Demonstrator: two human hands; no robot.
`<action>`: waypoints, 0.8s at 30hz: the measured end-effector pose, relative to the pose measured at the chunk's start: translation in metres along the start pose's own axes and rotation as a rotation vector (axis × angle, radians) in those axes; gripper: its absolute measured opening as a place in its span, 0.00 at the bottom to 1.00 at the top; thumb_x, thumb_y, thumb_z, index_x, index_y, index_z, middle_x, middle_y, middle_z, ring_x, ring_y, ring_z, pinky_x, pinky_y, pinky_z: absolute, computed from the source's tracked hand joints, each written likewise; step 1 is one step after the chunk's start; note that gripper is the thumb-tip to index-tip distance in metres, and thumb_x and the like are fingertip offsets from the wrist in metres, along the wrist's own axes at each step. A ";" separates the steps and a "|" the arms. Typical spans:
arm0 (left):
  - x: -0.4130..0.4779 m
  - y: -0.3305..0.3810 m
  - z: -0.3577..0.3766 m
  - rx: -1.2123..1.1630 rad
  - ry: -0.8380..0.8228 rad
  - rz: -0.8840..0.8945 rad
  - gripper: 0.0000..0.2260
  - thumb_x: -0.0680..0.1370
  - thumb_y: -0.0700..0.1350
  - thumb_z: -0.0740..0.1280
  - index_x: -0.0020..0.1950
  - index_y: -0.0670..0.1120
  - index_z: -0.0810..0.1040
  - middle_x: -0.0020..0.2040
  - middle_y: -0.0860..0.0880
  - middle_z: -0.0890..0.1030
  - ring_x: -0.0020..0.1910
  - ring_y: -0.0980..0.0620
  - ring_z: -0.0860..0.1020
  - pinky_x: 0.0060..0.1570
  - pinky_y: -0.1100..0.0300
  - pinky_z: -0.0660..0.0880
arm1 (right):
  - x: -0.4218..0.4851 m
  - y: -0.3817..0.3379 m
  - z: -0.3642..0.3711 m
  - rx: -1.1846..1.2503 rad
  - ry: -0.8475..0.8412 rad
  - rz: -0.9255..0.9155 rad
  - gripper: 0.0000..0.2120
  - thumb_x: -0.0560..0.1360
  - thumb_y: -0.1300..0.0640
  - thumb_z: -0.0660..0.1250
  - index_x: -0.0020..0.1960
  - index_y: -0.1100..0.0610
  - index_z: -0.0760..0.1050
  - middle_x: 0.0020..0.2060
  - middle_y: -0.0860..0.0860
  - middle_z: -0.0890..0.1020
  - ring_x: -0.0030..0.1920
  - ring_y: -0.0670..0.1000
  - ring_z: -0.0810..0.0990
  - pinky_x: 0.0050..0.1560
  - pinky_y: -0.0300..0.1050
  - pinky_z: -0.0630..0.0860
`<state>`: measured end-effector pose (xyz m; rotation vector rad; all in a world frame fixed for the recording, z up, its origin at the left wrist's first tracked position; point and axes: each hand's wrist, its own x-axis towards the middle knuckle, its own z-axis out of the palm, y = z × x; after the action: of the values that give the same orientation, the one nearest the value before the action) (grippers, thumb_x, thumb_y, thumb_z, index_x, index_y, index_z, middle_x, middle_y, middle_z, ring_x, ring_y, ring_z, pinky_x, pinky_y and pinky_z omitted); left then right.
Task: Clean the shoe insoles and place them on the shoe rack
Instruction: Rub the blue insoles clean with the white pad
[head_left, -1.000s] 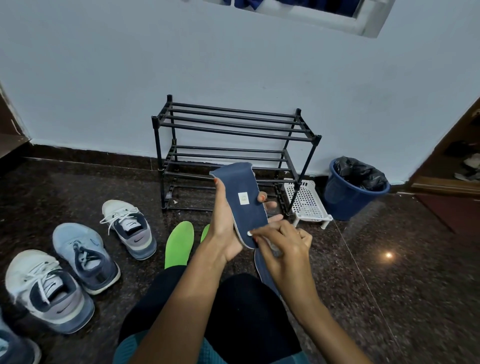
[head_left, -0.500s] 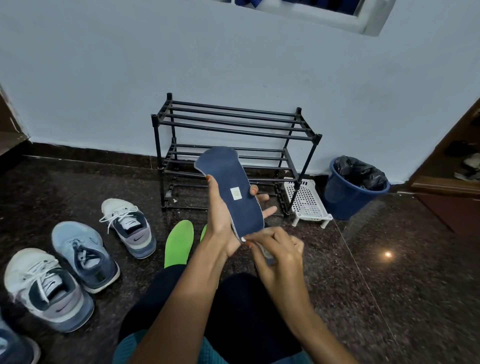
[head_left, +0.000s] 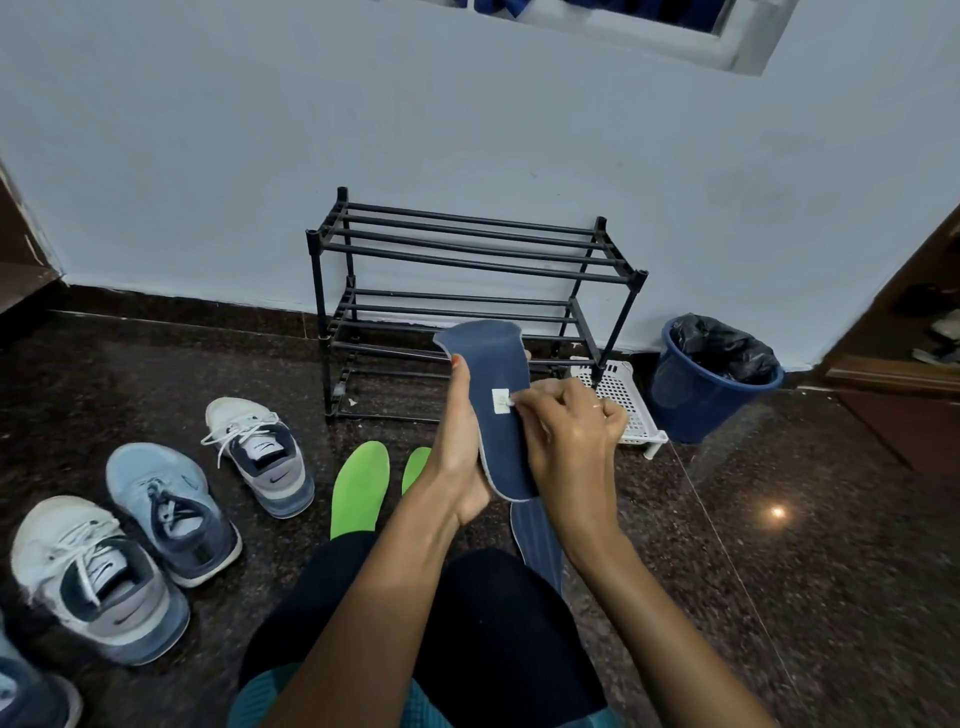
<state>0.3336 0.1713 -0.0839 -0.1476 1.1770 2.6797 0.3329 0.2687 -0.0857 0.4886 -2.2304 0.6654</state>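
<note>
"Fingers of the left hand (head_left: 457, 447), how were they?"

"Wrapped round the blue insole (head_left: 491, 358), thumb along its left edge. They held it upright, toe end up, in front of the shoe rack (head_left: 467, 249)."

"And the right hand (head_left: 571, 436)?"

"Its fingers (head_left: 540, 410) were curled, the tips pinching a small white piece (head_left: 511, 400) against the white label (head_left: 500, 401) on the insole. What the piece was, I couldn't tell."

"Where did the other insoles lie?"

"A second blue insole (head_left: 537, 545) lay on the dark floor (head_left: 779, 571) under the right wrist, partly hidden by the knee. Two green insoles (head_left: 358, 488) lay side by side just left of the left hand, the right one mostly hidden behind that wrist."

"What else was around?"

"Three sneakers (head_left: 171, 509) stood on the floor to the left. A white basket (head_left: 623, 410) sat beside the rack's right foot. Next to it, a blue bin (head_left: 701, 405) with a black liner (head_left: 722, 348) stood by the wall."
</note>
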 end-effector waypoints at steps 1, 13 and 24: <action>0.000 0.000 0.000 0.004 -0.008 -0.010 0.33 0.79 0.66 0.44 0.57 0.43 0.78 0.43 0.46 0.84 0.40 0.52 0.83 0.37 0.62 0.79 | 0.002 0.000 0.000 0.005 0.006 0.018 0.04 0.70 0.63 0.68 0.44 0.58 0.80 0.40 0.53 0.79 0.39 0.53 0.78 0.46 0.44 0.56; 0.001 0.001 0.004 0.007 -0.010 -0.030 0.37 0.79 0.66 0.40 0.47 0.48 0.85 0.45 0.47 0.85 0.46 0.52 0.83 0.51 0.58 0.77 | -0.015 -0.010 0.000 0.145 -0.050 0.093 0.05 0.71 0.61 0.67 0.45 0.56 0.81 0.38 0.51 0.78 0.37 0.50 0.76 0.45 0.42 0.58; 0.001 -0.002 0.000 0.005 0.010 0.020 0.31 0.81 0.62 0.43 0.57 0.43 0.78 0.50 0.45 0.84 0.45 0.53 0.83 0.46 0.61 0.79 | 0.008 -0.004 0.007 0.160 0.011 0.213 0.05 0.70 0.65 0.70 0.44 0.57 0.81 0.39 0.51 0.78 0.38 0.49 0.75 0.43 0.38 0.53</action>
<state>0.3327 0.1734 -0.0856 -0.1497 1.1945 2.6962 0.3262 0.2600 -0.0827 0.3262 -2.2482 0.9605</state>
